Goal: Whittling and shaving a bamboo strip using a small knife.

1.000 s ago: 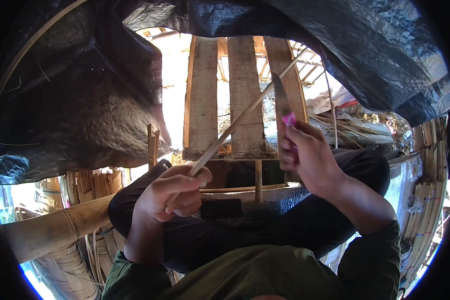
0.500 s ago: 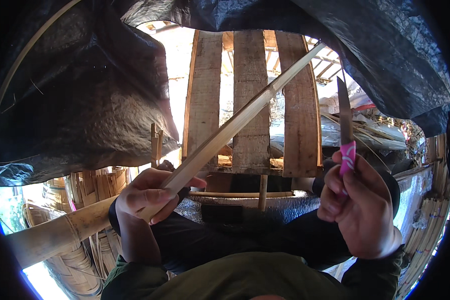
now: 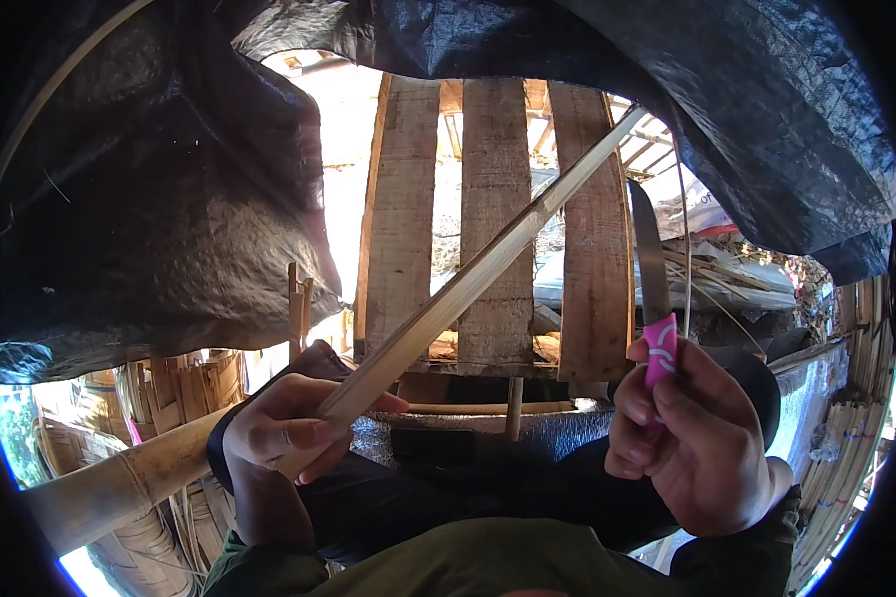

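From my end: left hand clamped on the near end of the pale split strip, right hand wrapped round the pink handle of the knife; hands well apart. Strip slants up and right across the view of the wooden slats; can't tell if it touches them. I read the step as knife work on the strip, blade off the wood at this instant. Another stroke would call for a steady left grip and the edge laid on the strip clear of the left fingers. Room: open gap between strip and blade. Tight spots: strip's far tip is near the black tarp, blade lies just beside the right slat's edge in view, bamboo pole flanks the left arm.
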`<action>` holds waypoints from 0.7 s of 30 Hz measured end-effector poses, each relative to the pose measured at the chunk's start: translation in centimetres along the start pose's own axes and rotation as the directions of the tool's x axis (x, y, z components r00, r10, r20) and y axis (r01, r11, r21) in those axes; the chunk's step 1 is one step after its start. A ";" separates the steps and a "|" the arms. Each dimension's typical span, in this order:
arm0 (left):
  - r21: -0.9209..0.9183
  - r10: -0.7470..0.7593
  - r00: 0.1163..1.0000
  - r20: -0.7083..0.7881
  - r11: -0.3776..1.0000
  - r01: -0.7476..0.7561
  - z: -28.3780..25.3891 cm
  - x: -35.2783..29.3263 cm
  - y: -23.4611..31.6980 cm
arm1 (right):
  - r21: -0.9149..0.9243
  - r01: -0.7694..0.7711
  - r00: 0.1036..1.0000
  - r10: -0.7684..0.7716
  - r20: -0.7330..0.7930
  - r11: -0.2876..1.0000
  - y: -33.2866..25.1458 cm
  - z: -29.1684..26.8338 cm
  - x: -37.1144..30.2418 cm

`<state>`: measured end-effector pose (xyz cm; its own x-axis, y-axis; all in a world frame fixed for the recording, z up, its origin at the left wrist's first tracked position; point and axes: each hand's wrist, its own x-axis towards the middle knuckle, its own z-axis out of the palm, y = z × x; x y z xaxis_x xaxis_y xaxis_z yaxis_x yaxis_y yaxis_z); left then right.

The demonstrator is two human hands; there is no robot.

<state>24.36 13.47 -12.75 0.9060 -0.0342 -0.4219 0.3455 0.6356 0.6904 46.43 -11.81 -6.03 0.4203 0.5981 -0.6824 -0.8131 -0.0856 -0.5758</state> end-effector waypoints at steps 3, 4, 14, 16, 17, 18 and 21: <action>-0.011 0.004 0.999 0.044 1.000 -0.003 0.0 -0.1 0.1 | -0.062 0.019 1.000 -0.018 0.025 0.998 -0.3 0.9 -0.1; 0.001 -0.023 1.000 0.017 1.000 0.023 0.2 -0.3 0.2 | -0.048 0.048 0.999 -0.048 0.004 0.998 -0.1 0.7 0.1; 0.181 -0.268 0.959 -0.090 0.943 0.280 3.2 0.1 -0.1 | -0.022 0.142 0.987 -0.143 -0.067 0.990 -0.2 0.9 1.4; 0.195 -0.234 0.971 -0.045 0.951 0.239 3.8 -0.2 -0.5 | -0.050 0.151 0.984 -0.155 -0.086 0.987 -0.4 0.5 2.4; 0.190 -0.236 0.971 -0.046 0.952 0.240 4.2 -0.6 -0.7 | -0.072 0.171 0.981 -0.176 -0.080 0.983 -0.7 0.0 3.5; 0.233 -0.229 0.972 -0.059 0.943 0.236 4.2 -0.2 -0.9 | -0.101 0.194 0.974 -0.204 -0.095 0.976 -1.0 -0.8 4.6; 0.261 -0.231 0.969 -0.084 0.934 0.245 4.3 -0.1 -1.1 | -0.200 0.144 0.988 -0.151 -0.025 0.969 -0.8 -1.2 5.8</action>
<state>24.94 9.50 -10.96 0.7782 -0.1153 -0.6174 0.6082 0.3837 0.6949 50.01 -9.25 -10.11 0.5483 0.5844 -0.5982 -0.6474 -0.1562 -0.7460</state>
